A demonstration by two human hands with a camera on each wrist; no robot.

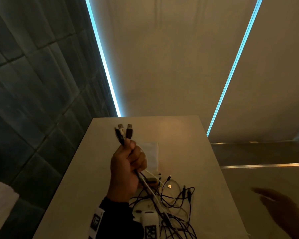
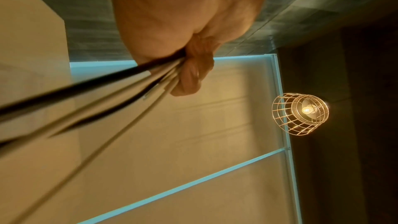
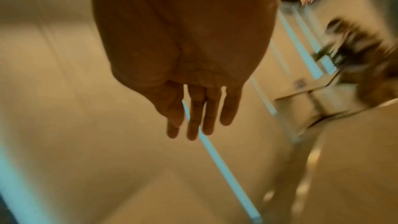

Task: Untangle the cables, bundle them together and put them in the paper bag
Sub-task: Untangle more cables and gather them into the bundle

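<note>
Left hand (image 1: 128,168) is raised above the table (image 1: 188,144), fingers curled in a fist round a bunch of cables (image 1: 146,182). Three plug ends stick up out of the fist: one thin black (image 1: 118,134), one white USB (image 1: 121,129), one black USB (image 1: 129,131). In the left wrist view the gripped strands leave the fist (image 2: 183,43) as roughly four, two black and two pale; blur makes that count uncertain.

Below the fist the cables run down into a loose tangle (image 1: 176,204) on the table, black and white strands crossed over each other. One gold-faced USB plug (image 1: 169,186) lies free at the tangle's far edge, one small plug (image 1: 170,176) just beyond it.

One white paper bag (image 1: 151,156) lies flat on the table, behind the left hand and partly hidden by it, touching the tangle's far side as far as can be seen.

Right hand (image 1: 280,209) hangs off to the right of the table, blurred. Right wrist view shows its fingers (image 3: 194,113) straight, slightly spread, holding nothing.

One caged lamp (image 2: 300,113) hangs lit overhead.
</note>
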